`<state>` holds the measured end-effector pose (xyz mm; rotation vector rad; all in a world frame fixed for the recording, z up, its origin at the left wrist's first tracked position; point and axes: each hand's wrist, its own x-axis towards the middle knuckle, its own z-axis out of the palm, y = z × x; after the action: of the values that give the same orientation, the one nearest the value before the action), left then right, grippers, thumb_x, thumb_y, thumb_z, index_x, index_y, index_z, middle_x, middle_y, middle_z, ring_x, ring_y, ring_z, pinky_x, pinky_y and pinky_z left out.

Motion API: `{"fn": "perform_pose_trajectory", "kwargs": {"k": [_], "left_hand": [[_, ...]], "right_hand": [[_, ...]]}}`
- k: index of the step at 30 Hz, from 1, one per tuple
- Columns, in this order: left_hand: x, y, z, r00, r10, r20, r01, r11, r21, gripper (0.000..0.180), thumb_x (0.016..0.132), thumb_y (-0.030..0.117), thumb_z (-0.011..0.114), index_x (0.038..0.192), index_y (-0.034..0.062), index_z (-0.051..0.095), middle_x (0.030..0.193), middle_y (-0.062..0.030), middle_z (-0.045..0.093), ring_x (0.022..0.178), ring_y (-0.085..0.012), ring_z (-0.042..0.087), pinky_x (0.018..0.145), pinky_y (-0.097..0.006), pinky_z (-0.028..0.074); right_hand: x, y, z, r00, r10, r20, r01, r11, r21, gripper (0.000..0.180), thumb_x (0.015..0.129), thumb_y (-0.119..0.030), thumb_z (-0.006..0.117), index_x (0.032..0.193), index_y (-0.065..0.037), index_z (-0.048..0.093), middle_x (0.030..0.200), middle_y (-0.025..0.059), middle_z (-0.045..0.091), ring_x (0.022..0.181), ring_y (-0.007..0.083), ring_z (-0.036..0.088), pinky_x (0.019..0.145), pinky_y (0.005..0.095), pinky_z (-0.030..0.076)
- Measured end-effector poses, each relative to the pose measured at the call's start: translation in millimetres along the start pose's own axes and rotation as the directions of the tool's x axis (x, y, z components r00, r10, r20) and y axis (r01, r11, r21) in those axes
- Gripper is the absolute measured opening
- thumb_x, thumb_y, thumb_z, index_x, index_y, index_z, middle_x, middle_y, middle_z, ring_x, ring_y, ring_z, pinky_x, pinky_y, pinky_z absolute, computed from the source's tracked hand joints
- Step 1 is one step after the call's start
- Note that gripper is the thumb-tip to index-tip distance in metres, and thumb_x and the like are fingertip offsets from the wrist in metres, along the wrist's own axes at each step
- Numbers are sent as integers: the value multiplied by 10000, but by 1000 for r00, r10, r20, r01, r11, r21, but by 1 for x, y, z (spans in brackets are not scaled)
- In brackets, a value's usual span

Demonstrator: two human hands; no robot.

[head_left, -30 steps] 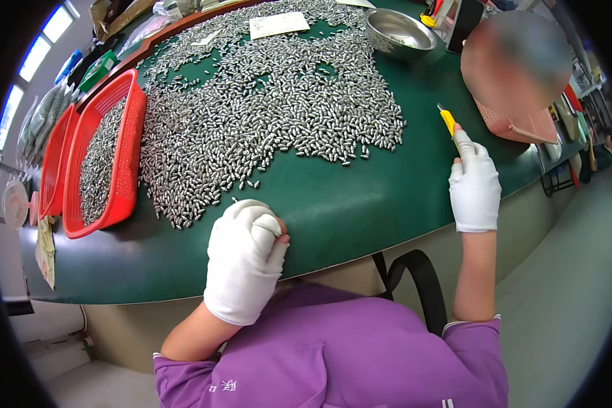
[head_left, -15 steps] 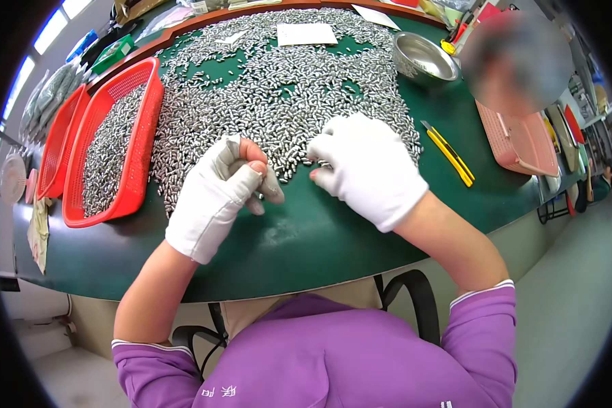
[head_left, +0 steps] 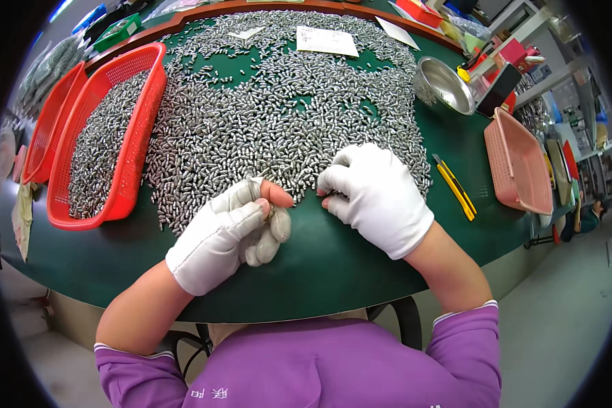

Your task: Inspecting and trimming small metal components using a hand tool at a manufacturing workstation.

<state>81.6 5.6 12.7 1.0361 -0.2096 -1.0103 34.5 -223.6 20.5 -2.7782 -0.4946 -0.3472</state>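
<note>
A wide layer of small silvery metal pieces (head_left: 272,122) covers the middle of the green table. At its near edge my left hand (head_left: 231,234), in a white glove with bare thumb and index tips, is closed. Its thumb presses toward the curled fingers; what lies between them is mostly hidden. To its right, my right hand (head_left: 377,200), also white-gloved, has its thumb and index finger pinched together at the pile's near edge. Something small and dark shows at that pinch, too small to name. The two hands are a short way apart.
Left stands a red perforated basket (head_left: 132,149) of metal pieces, with another red basket (head_left: 47,136) beyond. Right are a yellow utility knife (head_left: 455,187), a steel bowl (head_left: 449,85), a pink basket (head_left: 517,166) and a dark flat device (head_left: 498,90). A white card (head_left: 328,41) lies on the pile.
The view has shifted a little. A person who was at the upper right beside the pink basket is gone from there. My left fingers are curled in more; my right hand stays at the pile's edge.
</note>
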Motion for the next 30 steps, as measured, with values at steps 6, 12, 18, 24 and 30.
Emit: {"fn": "perform_pose_trajectory", "kwargs": {"k": [6,12,18,24,30], "left_hand": [[3,-3,1,990,-111,85,106,993,56,291,905,273,607,1100,72,526,879,-33,590,583,-68,420,504,-197,280],[3,-4,10,987,-159,-16,159,975,153,301,897,281,637,1080,85,501,898,-30,575,585,-59,428,488,-187,299],[2,-3,12,983,-180,-37,183,979,86,197,915,206,630,1034,90,525,840,-28,611,606,-60,512,490,-171,352],[4,-6,9,991,-124,-49,128,989,80,160,925,212,617,983,91,529,831,-39,607,585,-57,489,487,-174,348],[6,-8,8,994,-102,-38,105,990,89,135,938,201,596,980,93,526,838,-43,602,574,-59,467,488,-183,342]], "right_hand": [[0,-5,2,998,42,48,-38,996,-85,102,691,-151,731,766,-113,673,812,43,614,788,262,597,698,376,491],[1,-16,3,996,73,-42,-39,846,532,108,731,-111,728,819,-85,671,837,80,611,790,264,595,720,359,491],[-2,-26,3,983,163,88,-177,681,711,135,732,-75,739,849,-69,671,861,81,610,816,217,612,751,316,500],[3,-17,-2,974,225,-9,-176,784,596,158,727,-2,743,858,-50,669,901,52,587,827,150,582,747,262,475],[8,1,2,951,123,-283,-68,978,198,86,710,-84,727,783,-88,682,772,80,622,749,267,605,678,372,492]]}}
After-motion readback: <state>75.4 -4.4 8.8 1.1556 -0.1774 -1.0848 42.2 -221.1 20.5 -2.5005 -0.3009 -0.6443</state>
